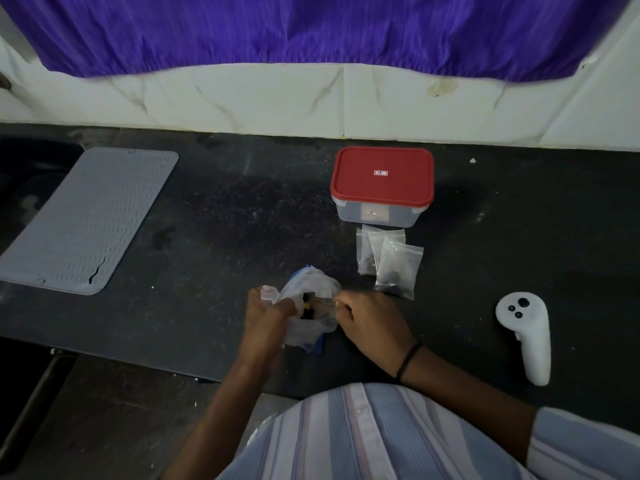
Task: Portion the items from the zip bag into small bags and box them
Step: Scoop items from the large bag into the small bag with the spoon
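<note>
The counter holds one zip bag (pixel 313 306), three small bags (pixel 388 261), one box (pixel 381 187), one mat (pixel 86 220), one controller (pixel 526 336).

Small sticker on red lid (pixel 381 172), another on box (pixel 371 213), both unreadable

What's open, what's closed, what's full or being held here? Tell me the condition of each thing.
Zip bag: mouth open, dark items inside, held by both hands.
Left hand: grips the bag's left edge.
Right hand: pinches the bag's right edge.
Box: red lid on.
Small bags: on the counter, dark items inside, not boxed.
Grey mat: lying flat, near edge torn.
White controller: lying untouched.
</note>
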Tool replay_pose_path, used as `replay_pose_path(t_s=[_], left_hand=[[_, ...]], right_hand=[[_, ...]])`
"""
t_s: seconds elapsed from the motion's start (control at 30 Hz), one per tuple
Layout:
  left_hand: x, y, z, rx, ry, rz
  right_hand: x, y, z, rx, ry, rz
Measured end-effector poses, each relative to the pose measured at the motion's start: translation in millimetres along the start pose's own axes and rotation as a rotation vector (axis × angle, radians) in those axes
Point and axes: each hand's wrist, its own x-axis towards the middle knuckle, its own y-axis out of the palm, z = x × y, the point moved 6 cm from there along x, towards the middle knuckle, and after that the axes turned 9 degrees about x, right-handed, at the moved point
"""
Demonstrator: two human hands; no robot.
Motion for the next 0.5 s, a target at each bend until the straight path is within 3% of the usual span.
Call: replay_pose_path(t_s=[0.13, 0.3, 0.5], left_hand=[[3, 1, 0, -0.071, 0.004, 0.063], [4, -4, -2, -0.015, 0.077, 0.036], [8, -8, -2, 0.026, 0.098, -0.009]], right_hand=[[-4, 7, -12, 0.111, 0.085, 0.007], [-9, 16, -28, 0.587, 0.357, -0.002], [-16, 11, -36, 0.757, 0.382, -0.126]])
